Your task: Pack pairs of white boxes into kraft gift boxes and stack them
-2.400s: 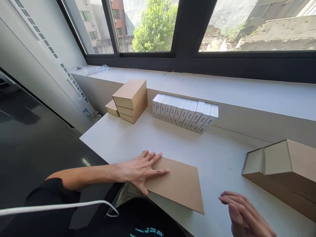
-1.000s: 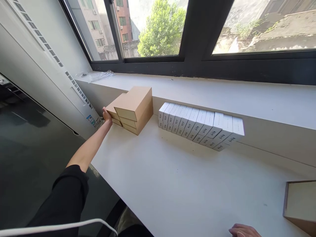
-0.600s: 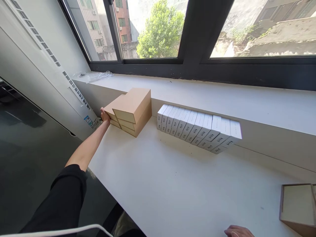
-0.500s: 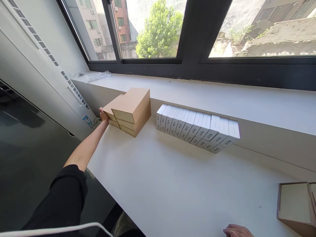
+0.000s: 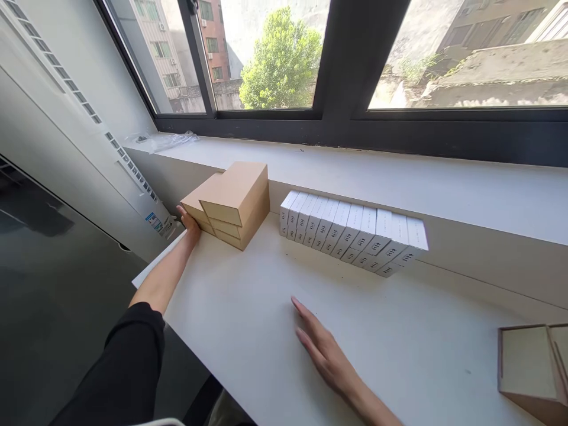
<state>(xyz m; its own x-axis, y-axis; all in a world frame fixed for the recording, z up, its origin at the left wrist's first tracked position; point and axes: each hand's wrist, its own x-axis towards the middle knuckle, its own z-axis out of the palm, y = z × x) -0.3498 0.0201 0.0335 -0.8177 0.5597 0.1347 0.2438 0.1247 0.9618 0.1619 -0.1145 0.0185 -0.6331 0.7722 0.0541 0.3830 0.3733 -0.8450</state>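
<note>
My left hand (image 5: 190, 226) rests against the left side of the shorter stack of brown cardboard boxes (image 5: 200, 192). Its visible fingers lie stretched along the box; the rest are hidden from view. Right beside that stack, touching it, is a taller stack of brown cardboard boxes (image 5: 235, 183). My right hand (image 5: 322, 349) hovers over or near the middle of the table, with thumb and fingers apart and nothing in it. The closest things ahead of it are small white boxes (image 5: 346, 231), standing side by side in two layers.
A white table (image 5: 248, 319) spans the scene, its left edge bordering a dark floor. Brown open-sided boxes (image 5: 530, 361) stand at the right edge. Behind runs a white windowsill (image 5: 355, 168) with crumpled clear plastic (image 5: 171, 141). A white appliance (image 5: 80, 148) stands at the left.
The flat brown box that was under my left hand now tops the shorter stack at the back left. My right hand has come in from the bottom edge toward the table's middle.
</note>
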